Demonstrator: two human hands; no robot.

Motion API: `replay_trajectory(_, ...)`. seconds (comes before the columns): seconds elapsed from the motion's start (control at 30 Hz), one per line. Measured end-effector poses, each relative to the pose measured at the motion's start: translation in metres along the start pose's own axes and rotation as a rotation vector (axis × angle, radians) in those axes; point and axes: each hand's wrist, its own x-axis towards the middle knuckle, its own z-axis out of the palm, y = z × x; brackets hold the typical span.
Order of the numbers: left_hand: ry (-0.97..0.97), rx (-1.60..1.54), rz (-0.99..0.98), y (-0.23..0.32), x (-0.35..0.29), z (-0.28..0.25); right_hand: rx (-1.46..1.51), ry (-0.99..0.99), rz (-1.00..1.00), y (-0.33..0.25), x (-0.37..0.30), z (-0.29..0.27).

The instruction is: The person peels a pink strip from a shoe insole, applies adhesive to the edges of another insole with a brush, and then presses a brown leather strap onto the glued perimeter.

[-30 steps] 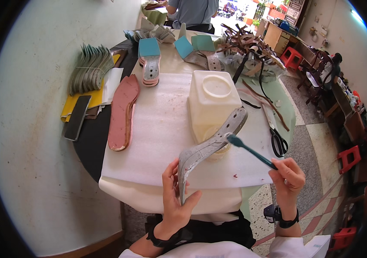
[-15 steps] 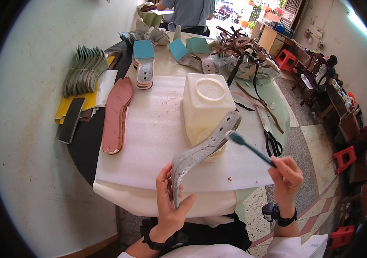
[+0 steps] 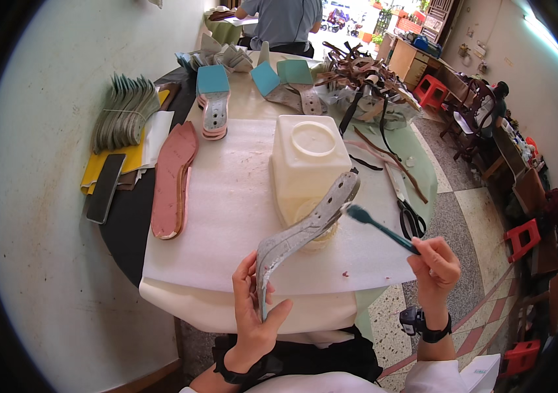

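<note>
Fingers (image 3: 247, 288) of left hand (image 3: 252, 314) wrapped around toe end of grey curved shoe insole (image 3: 305, 232), long axis rising up-right, perforated heel toward pale plastic tub (image 3: 308, 160). Right hand (image 3: 434, 265) pinching teal-handled brush (image 3: 377, 226), bristles touching insole heel.

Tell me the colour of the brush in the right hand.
Teal: the brush in the right hand, seen in the head view.

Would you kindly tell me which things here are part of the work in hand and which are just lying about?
In use:
left hand
grey insole
right hand
teal brush
cream tub

Lying about:
scissors
pink sole
black phone
bundle of insoles
</note>
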Motion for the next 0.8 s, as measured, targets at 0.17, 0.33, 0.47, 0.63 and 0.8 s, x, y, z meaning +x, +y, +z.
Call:
replay_trajectory(0.17, 0.003, 0.014, 0.013, -0.001, 0.0, 0.001, -0.03, 0.056, -0.039, -0.001, 0.004, -0.002)
replay_trajectory(0.33, 0.02, 0.009, 0.007, -0.001, -0.001, 0.0, -0.129, 0.022, -0.137, 0.0, -0.005, 0.009)
replay_trajectory(0.47, 0.016, 0.013, -0.003, 0.0, -0.001, 0.002, -0.166, -0.049, -0.204, -0.008, -0.02, 0.013)
replay_trajectory(0.63, 0.007, 0.016, 0.014, -0.002, -0.001, 0.001, -0.117, -0.04, -0.144, -0.012, -0.02, 0.01)
replay_trajectory(0.8, 0.02, 0.015, 0.015, -0.001, -0.002, 0.001, -0.168, 0.047, -0.124, -0.008, -0.012, 0.013)
